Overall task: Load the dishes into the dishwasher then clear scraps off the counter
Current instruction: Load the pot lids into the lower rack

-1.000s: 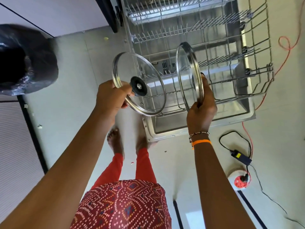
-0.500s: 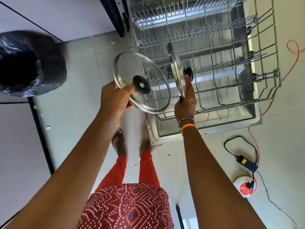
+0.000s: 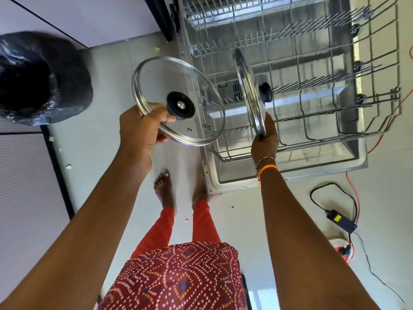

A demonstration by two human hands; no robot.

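Since a second earlier, the right hand [image 3: 264,139], pinching an edge-on glass lid [image 3: 250,95], had reached over the dishwasher rack [image 3: 312,135]'s near edge, loading under way, needing a slot between tines, while the left hand [image 3: 143,128] gripped another lid [image 3: 176,101].

Both arms are bare to the edge of the view, with no sleeves seen. On the wrist of the right hand [image 3: 264,139] an orange band [image 3: 268,169] is worn, and just above it a thin beaded bracelet [image 3: 266,159]. The left hand [image 3: 143,130] is without rings or bands. A red garment [image 3: 178,278] printed with white dotted diamond patterns and small blue and orange accents is worn over plain orange-red trousers [image 3: 201,222]. The feet [image 3: 164,189] are bare.
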